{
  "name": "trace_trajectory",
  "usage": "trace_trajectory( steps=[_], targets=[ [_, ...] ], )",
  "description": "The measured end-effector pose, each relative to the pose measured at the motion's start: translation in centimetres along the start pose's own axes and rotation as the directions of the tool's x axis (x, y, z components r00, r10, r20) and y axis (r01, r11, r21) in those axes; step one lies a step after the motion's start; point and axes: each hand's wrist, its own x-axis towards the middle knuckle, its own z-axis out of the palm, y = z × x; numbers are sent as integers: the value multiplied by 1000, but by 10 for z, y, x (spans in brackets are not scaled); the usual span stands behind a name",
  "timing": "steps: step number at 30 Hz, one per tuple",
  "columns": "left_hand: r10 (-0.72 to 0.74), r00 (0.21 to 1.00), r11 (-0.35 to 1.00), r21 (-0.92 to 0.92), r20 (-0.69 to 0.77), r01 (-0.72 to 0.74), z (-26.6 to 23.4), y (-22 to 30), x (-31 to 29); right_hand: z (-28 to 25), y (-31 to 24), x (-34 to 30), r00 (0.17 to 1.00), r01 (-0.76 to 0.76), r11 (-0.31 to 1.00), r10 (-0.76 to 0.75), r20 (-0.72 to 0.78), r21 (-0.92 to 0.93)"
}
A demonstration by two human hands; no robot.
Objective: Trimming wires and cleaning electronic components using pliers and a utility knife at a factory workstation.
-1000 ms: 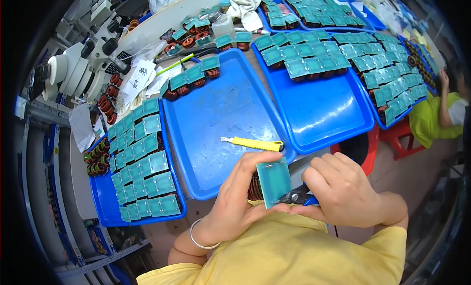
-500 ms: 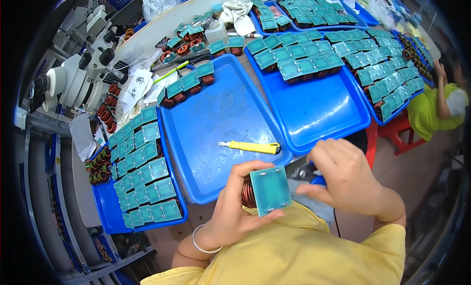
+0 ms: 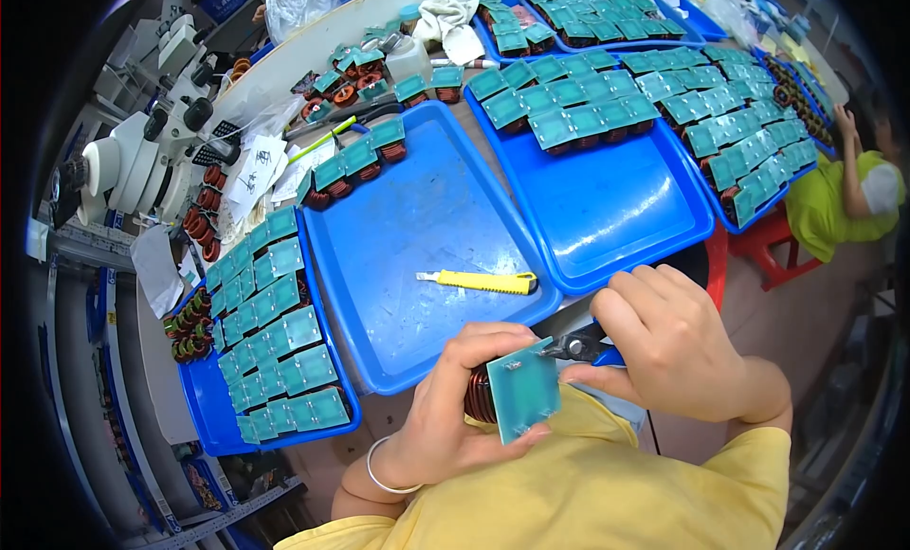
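Note:
Between the fingers and thumb of my left hand (image 3: 453,410) is a coil with a green circuit board (image 3: 524,389) on it. The copper winding (image 3: 480,395) faces my palm, and the board's soldered side is turned to the right. My right hand (image 3: 668,346) grips a pair of side cutters (image 3: 578,345) with dark jaws and blue on the handles. The jaws reach the upper right edge of the board, by its solder points; whether they close on a lead is too small to tell. A yellow utility knife (image 3: 482,282) lies in the blue tray in front of me.
The near blue tray (image 3: 379,356) has several coil boards (image 3: 358,159) along its far edge. More board-filled trays stand left (image 3: 275,346) and right (image 3: 749,138); another blue tray (image 3: 616,237) is partly filled. A microscope (image 3: 142,157) stands at left. Another person (image 3: 848,204) sits at far right.
The side cutters have moved left until their jaws are at the board. My left hand has turned the board slightly and lowered it a little.

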Motion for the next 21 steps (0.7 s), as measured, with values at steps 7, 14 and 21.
trace_trajectory(
  steps=[7,14,21],
  targets=[
    [17,1000,999,-27,6,-17,-1,-2,-1,4,2,1,999,35,999,-35,-24,10],
    [-174,984,983,-49,29,175,-2,-1,-4,13,4,-4,993,-45,995,35,112,87],
    [-458,888,765,-522,-28,378,8,6,0,0,9,1,993,-116,944,102,61,308]
  ],
)
